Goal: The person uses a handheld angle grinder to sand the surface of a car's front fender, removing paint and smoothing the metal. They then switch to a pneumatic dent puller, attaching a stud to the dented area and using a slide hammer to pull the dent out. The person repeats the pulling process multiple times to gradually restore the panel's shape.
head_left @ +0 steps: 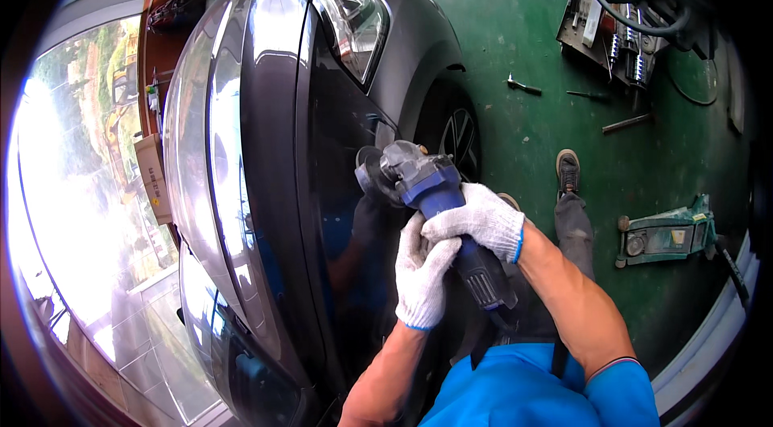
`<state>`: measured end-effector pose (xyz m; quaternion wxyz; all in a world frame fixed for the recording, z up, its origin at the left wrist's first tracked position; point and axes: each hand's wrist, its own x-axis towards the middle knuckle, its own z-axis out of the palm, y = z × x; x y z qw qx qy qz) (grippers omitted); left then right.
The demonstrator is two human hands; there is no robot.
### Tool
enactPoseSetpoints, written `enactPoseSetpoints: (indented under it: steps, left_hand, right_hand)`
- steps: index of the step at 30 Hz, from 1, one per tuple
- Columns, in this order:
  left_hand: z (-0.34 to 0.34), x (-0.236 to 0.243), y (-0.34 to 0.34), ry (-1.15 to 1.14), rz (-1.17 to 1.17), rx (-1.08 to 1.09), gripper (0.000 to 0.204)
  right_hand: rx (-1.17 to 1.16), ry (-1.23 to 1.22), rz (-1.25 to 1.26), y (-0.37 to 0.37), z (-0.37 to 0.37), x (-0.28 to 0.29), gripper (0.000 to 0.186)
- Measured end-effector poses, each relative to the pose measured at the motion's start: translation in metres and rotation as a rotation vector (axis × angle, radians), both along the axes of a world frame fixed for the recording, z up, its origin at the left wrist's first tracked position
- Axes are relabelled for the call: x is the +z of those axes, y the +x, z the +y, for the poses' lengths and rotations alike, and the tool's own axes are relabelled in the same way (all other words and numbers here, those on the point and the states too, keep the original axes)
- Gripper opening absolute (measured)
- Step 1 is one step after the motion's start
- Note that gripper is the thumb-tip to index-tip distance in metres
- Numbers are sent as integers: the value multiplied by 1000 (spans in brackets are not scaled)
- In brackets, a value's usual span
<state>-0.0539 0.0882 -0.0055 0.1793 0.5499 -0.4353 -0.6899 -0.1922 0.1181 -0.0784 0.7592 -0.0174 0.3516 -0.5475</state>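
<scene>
A blue and grey angle grinder (436, 187) is gripped in both my gloved hands. My right hand (480, 224) wraps over its body from the right. My left hand (422, 270) closes around it from the left, with its thumb near the right hand. The grinder's head points up and left, and its round disc (372, 175) is at the dark side panel (342, 117) of a grey car. Whether the disc touches the panel I cannot tell. Just above the disc, a dull grey patch (385, 134) shows on the shiny paint.
The car's headlight (354, 20) and front wheel (457, 133) are close beyond the grinder. On the green floor lie a hand tool (523, 86), a metal bar (626, 123) and a green floor jack (667, 234). A tool tray (576, 20) stands far right; a cardboard box (153, 177) is left.
</scene>
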Motion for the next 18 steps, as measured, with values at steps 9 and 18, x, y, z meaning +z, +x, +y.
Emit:
enactPoseSetpoints:
  steps: [9,18]
  left_hand:
    - [-1,-4,-1,1,13,14,61]
    - [23,1,13,1,47,83,55]
  right_hand:
    - [-15,34,10,-6,-3,6,28]
    - [91,-46,246,9,12,8,43]
